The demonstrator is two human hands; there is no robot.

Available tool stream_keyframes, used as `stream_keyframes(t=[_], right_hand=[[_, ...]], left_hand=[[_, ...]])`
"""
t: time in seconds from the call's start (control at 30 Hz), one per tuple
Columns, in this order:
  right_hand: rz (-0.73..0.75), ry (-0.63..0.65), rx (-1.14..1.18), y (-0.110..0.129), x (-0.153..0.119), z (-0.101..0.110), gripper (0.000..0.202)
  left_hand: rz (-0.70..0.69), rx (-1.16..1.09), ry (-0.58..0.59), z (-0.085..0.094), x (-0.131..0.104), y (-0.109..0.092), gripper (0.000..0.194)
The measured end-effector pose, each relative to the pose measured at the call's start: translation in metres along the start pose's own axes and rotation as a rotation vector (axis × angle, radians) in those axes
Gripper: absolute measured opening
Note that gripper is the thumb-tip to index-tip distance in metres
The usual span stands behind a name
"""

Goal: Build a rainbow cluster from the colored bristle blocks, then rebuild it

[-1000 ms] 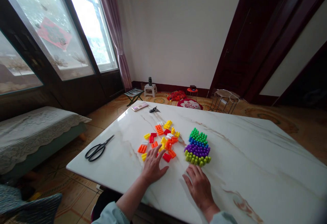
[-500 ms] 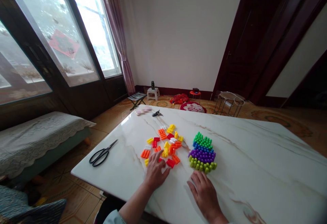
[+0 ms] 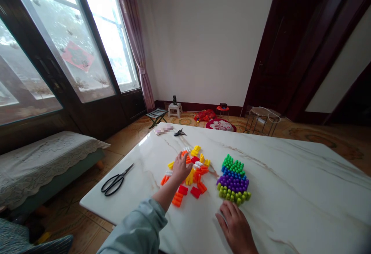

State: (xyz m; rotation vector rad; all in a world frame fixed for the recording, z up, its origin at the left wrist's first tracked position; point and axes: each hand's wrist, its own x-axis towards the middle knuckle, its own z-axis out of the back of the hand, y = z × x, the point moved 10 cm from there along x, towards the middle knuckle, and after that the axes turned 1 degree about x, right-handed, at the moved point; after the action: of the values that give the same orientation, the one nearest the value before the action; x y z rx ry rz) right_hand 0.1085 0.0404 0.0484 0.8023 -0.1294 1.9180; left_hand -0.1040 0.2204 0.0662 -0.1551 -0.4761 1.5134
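My left hand reaches over a loose spread of small plastic building blocks, its thumb apart from its bent fingers. Its fingertips are close to an orange block at the far side, and the hand hides some pieces. Around it lie yellow blocks, red blocks and white ones. Nearest me sits an orange block. My right hand rests on the table with fingers extended, just in front of the olive-green row. Beyond that row stand purple, blue and green blocks, gathered together.
Black-handled scissors lie on the white marble-look table, towards its left edge. A small dark tool and a pale blurred item are at the far edge. A cloth-covered bench stands left of the table.
My left hand has moved forward from the near side to the far part of the loose blocks. An orange block now lies at the near side. My right hand stays beside the olive-green row.
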Motion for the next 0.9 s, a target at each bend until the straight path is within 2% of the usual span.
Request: stream_keyframes(t=[0.2, 0.3, 0.4, 0.57, 0.7, 0.9], right_hand=[[0.064, -0.079, -0.088, -0.008, -0.005, -0.01, 0.014], [0.102, -0.082, -0.148, -0.014, -0.01, -0.019, 0.018], [0.108, -0.04, -0.157, -0.018, -0.012, -0.025, 0.019], [0.031, 0.038, -0.115, -0.017, -0.009, -0.024, 0.018], [-0.026, 0.023, -0.09, -0.014, -0.006, -0.018, 0.016], [-0.017, -0.014, -0.079, -0.01, -0.004, -0.01, 0.016]], left_hand=[[-0.052, 0.053, 0.177, -0.027, 0.06, -0.034, 0.07], [-0.102, 0.078, 0.249, -0.048, 0.081, -0.051, 0.075], [-0.104, 0.111, 0.33, -0.067, 0.093, -0.058, 0.078], [-0.136, 0.15, 0.382, -0.078, 0.097, -0.064, 0.065], [-0.145, 0.168, 0.392, -0.077, 0.091, -0.064, 0.056], [-0.17, 0.148, 0.408, -0.071, 0.08, -0.063, 0.053]])
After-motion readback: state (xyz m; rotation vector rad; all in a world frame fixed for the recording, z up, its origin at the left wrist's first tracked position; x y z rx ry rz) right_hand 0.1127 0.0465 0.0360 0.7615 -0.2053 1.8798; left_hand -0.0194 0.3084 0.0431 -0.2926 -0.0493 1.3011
